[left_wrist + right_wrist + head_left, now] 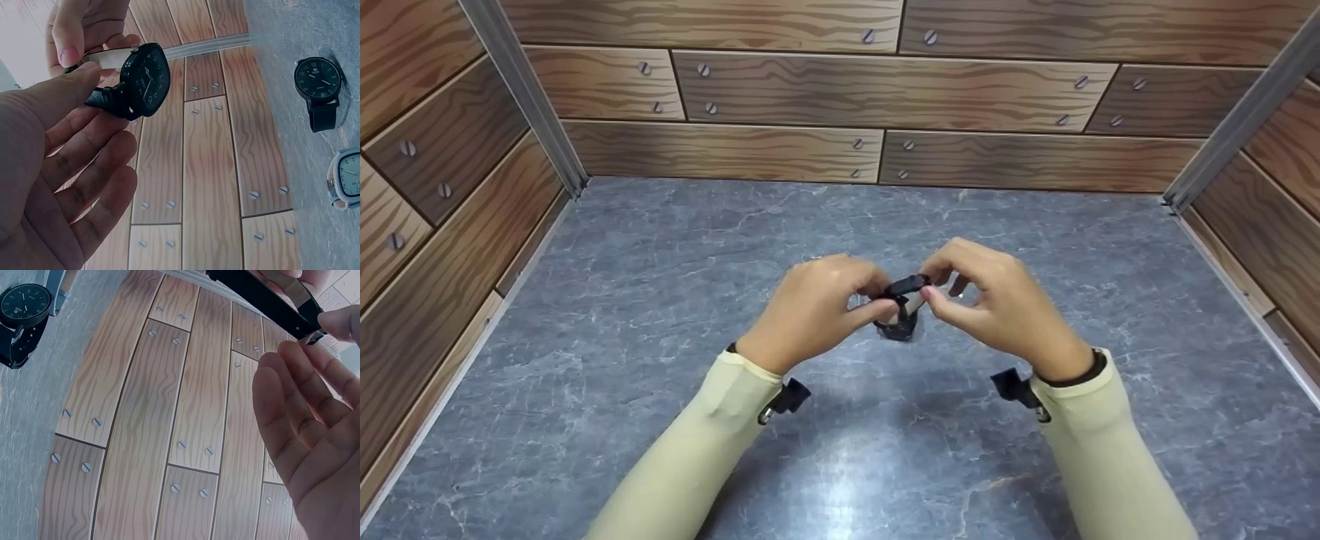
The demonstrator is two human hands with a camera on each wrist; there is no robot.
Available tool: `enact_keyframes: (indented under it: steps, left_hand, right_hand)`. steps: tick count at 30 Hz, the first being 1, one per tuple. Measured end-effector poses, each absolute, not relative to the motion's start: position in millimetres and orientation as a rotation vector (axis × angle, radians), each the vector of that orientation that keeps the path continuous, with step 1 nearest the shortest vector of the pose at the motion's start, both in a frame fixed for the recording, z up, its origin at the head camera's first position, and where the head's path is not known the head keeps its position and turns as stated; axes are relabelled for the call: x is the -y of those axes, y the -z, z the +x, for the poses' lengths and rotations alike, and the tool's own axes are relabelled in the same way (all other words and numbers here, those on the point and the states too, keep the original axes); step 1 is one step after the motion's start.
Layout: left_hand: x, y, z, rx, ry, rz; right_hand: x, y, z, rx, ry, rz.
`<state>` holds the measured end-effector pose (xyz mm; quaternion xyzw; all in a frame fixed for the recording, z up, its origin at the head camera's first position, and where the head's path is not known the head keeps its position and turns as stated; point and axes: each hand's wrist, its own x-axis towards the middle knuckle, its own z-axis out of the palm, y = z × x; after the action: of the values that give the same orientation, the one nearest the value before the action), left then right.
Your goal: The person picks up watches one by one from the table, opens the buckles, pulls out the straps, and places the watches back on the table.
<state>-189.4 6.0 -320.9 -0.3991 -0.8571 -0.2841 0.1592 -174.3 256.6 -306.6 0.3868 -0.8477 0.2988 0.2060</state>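
Note:
Both hands hold one black wristwatch (909, 285) in the air over the table. Its squarish dark dial (149, 84) with pale numerals faces outward in the left wrist view; the strap's inner side looks light. My left hand (829, 296) pinches the strap close to the case with thumb and forefinger, the other fingers loosely bent. My right hand (997, 300) pinches the strap's far end, where a small metal buckle (314, 337) shows at the fingertips in the right wrist view. The fingers partly cover the strap, so whether it is fastened I cannot tell.
A round black watch (318, 79) lies on the grey marbled table (697, 247). Beside it is a white square watch (351, 174), cut off by the frame. Wood-patterned panels (885, 90) wall the back and both sides, with metal posts (532, 90) at the corners.

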Motion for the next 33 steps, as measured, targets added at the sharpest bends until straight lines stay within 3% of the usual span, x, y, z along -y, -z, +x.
enact_keyframes:
  steps: [33]
  left_hand:
    - [-10.1,325.1,-186.8,2.253,0.797,-1.179]
  right_hand:
    - [-253.9,309.8,-176.1,2.279,-0.739,1.201]
